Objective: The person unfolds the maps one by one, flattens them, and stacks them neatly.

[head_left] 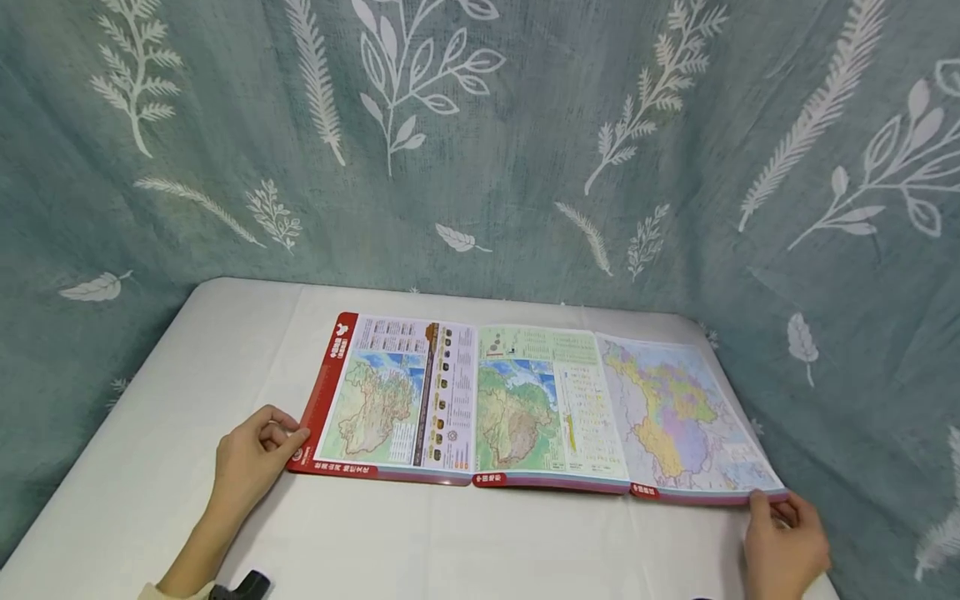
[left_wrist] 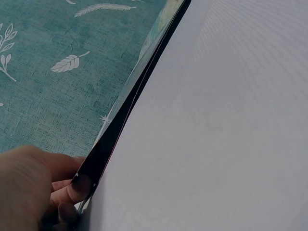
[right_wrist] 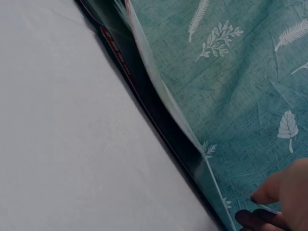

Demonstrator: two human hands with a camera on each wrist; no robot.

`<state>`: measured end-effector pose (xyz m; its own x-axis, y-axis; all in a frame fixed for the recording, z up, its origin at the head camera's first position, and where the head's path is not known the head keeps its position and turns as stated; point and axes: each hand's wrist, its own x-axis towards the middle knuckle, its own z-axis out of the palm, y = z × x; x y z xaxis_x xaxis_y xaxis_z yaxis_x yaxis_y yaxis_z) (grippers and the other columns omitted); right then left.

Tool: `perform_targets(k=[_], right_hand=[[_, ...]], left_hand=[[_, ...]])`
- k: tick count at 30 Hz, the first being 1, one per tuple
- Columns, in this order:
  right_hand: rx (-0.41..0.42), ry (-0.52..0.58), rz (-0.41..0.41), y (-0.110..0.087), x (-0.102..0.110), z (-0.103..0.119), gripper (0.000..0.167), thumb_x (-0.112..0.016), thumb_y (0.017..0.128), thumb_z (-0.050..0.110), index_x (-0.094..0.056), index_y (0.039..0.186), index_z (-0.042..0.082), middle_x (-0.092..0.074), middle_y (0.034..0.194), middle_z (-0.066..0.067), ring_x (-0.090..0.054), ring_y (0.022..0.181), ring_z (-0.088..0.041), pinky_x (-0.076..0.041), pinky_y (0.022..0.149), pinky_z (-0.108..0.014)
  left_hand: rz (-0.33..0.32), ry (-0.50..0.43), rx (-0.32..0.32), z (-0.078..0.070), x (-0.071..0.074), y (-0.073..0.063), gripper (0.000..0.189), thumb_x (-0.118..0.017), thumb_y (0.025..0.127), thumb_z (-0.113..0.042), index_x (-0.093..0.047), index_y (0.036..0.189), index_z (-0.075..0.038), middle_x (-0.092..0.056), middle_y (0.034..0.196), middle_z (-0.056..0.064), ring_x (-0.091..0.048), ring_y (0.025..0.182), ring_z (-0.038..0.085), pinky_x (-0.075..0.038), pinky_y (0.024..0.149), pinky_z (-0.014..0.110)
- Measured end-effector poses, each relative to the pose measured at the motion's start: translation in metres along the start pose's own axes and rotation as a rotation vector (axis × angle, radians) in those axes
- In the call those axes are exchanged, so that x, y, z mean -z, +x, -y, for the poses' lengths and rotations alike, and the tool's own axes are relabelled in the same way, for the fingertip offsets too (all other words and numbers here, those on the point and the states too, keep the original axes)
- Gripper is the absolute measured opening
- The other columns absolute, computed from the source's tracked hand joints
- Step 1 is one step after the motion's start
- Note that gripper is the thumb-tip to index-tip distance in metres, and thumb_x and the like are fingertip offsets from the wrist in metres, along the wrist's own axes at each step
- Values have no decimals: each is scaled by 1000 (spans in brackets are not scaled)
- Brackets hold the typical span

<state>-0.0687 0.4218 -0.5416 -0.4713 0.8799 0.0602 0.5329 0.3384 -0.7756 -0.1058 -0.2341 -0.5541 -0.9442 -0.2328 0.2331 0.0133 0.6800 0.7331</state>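
Observation:
A folding map [head_left: 517, 417] lies spread in three panels across the white table, its printing turned sideways. A red band runs down its left edge, and the right panel shows a map in pastel colours. My left hand [head_left: 251, 467] pinches the near left corner between thumb and fingers. At the opposite end, the thumb of my right hand [head_left: 787, 542] lies over the near right corner with the fingers beneath. Seen nearly edge-on, the map looks like a dark strip beside the left hand [left_wrist: 33, 187] and the right hand [right_wrist: 288, 192] in the wrist views.
A white cloth covers the table [head_left: 360, 542]. Behind it and at both sides hangs a green-blue curtain [head_left: 525, 208] with white leaf patterns. A black device [head_left: 251, 586] sits at my left wrist.

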Motion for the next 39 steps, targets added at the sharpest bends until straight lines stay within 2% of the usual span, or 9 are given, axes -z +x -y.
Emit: perform_targets(k=[3,9,15,23,27,28,32,36,39], right_hand=[[35,-17,-11,0,-2,3,52,-61,101,25,-57,147,2,-63,124,-17,-36,72,13,-33,67,-10],[68,-36,-11,-6,0,-1,49,-62,100,21,-60,144,0,-65,121,-19,-36,70,15,-33,69,-12],[70,-49,-16,-4,1,-3,48,-63,100,21,-61,144,1,-66,119,-18,-34,72,15,-31,78,-16],[89,-49,-43,-1,-1,-7,44,-62,99,17,-64,140,2,-67,112,-15,-34,70,17,-31,73,-14],[91,-41,-36,-1,0,-7,44,-62,100,18,-63,141,1,-67,116,-19,-33,69,17,-35,88,-23],[83,-44,-28,-1,0,-6,46,-61,100,18,-62,142,1,-66,115,-18,-33,71,16,-36,93,-28],[70,-71,10,-4,1,-5,51,-60,100,19,-57,146,-1,-64,123,-23,-37,77,8,-37,90,-32],[144,-103,24,-6,2,-7,53,-63,98,19,-55,144,-6,-63,124,-27,-45,81,-4,-34,80,-30],[210,-105,26,-5,2,-8,53,-65,97,17,-54,141,-12,-60,121,-32,-54,96,-32,-35,87,-44]], left_hand=[[-7,-8,-21,-1,-1,4,20,-87,88,-14,-68,93,-8,-63,61,-2,-48,55,6,-38,52,20],[6,2,-13,3,0,-2,20,-87,88,-14,-68,93,-8,-64,61,-1,-48,55,7,-38,51,20],[15,9,-10,5,-1,-3,21,-87,88,-15,-68,94,-7,-63,61,-2,-48,54,7,-38,50,20],[13,2,-21,2,0,-2,21,-88,87,-16,-69,93,-8,-63,62,-1,-48,54,6,-38,52,20],[18,6,-11,0,1,-1,21,-88,87,-17,-69,93,-8,-64,62,-2,-48,54,5,-38,52,21],[20,8,-8,0,1,-1,21,-88,88,-18,-69,93,-8,-63,62,-2,-48,54,5,-38,52,21],[22,14,6,1,1,-1,21,-87,88,-18,-70,93,-8,-63,62,-2,-48,54,5,-38,52,21],[19,11,16,1,1,-1,21,-87,88,-19,-70,92,-8,-63,61,-1,-48,54,5,-38,53,21],[14,7,16,1,2,-1,21,-87,87,-18,-70,91,-8,-63,61,-1,-48,54,4,-38,53,21]])
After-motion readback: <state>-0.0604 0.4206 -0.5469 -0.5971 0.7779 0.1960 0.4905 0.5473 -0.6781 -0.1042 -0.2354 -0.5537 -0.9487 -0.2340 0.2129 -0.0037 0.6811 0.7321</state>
